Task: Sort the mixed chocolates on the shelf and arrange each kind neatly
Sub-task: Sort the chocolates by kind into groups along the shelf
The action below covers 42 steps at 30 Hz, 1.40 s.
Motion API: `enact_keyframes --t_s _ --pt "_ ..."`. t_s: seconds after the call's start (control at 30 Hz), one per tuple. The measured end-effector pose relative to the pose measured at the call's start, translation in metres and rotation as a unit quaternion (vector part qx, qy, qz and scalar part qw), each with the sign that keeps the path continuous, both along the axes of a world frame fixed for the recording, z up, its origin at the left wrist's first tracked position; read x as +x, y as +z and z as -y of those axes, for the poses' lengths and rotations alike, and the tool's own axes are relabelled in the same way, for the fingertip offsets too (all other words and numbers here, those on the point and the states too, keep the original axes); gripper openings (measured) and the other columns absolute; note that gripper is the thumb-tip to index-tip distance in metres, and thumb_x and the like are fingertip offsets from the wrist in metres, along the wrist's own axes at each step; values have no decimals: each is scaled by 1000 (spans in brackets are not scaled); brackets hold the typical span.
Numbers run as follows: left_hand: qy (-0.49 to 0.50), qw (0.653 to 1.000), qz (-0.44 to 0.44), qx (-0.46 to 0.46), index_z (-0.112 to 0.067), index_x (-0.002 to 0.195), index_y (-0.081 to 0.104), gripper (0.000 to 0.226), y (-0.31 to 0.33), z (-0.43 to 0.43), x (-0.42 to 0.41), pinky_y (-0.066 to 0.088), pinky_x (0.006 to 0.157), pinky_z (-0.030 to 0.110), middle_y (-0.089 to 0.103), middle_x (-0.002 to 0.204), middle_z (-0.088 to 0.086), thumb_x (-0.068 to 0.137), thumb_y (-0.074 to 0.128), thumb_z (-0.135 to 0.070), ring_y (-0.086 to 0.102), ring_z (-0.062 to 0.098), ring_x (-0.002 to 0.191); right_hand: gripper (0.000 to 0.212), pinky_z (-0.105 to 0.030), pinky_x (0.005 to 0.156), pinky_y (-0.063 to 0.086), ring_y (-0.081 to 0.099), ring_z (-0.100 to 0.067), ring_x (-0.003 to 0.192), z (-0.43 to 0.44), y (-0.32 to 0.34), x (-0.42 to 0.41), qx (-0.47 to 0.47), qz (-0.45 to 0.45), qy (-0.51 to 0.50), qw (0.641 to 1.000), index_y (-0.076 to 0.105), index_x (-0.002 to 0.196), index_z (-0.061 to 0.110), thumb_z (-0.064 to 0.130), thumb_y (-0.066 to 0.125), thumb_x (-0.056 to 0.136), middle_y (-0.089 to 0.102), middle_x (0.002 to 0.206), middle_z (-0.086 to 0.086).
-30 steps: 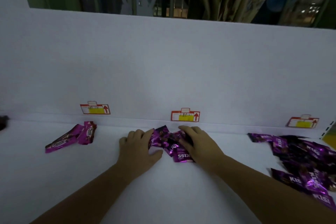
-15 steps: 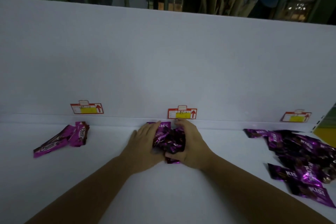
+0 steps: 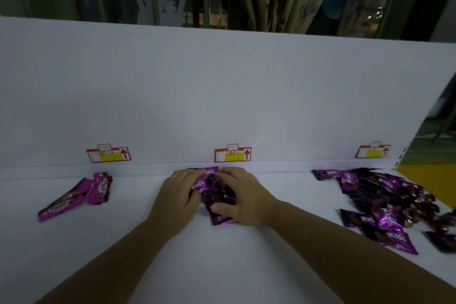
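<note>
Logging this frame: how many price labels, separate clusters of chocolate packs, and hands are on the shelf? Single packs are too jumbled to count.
Price labels: 3 (left label, middle label, right label)
Chocolate clusters: 3 (Choco bars, Kiss pile between the hands, Kiss heap)
Hands: 2 (left hand, right hand)
Total: 8
</note>
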<state>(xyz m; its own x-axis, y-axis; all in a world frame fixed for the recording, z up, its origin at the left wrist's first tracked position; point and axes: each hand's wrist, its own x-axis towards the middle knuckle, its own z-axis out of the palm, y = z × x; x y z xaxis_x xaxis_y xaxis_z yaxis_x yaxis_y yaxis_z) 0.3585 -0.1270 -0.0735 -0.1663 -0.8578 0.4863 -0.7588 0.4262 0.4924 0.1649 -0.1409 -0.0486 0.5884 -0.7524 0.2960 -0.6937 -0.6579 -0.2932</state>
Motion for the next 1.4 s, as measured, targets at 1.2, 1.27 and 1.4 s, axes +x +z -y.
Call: enact_keyframes --t_s 1.2,1.27,1.4 --pt "-105 979 -70 160 -32 103 53 26 17 -37 -294 32 90 18 49 108 -20 84 65 -18 46 5 107 21 -20 70 42 51 -13 84 -102 10 -364 -125 -18 -105 986 65 98 16 28 54 85 61 92 1" --pt "-77 987 -47 132 -31 112 48 41 8 -49 -308 31 93 19 43 112 -16 79 71 -23 40 4 108 21 -26 63 44 52 -17 78 -109 1 -394 -132 -46 -80 987 67 97 15 27 56 83 59 87 -2" --pt "-103 988 13 114 -31 125 41 73 -4 -58 -328 35 106 37 41 125 -16 63 61 -63 38 8 122 21 -23 64 37 49 -17 76 -115 -15 -418 -129 -40 -54 989 69 99 16 26 60 83 56 85 -3"
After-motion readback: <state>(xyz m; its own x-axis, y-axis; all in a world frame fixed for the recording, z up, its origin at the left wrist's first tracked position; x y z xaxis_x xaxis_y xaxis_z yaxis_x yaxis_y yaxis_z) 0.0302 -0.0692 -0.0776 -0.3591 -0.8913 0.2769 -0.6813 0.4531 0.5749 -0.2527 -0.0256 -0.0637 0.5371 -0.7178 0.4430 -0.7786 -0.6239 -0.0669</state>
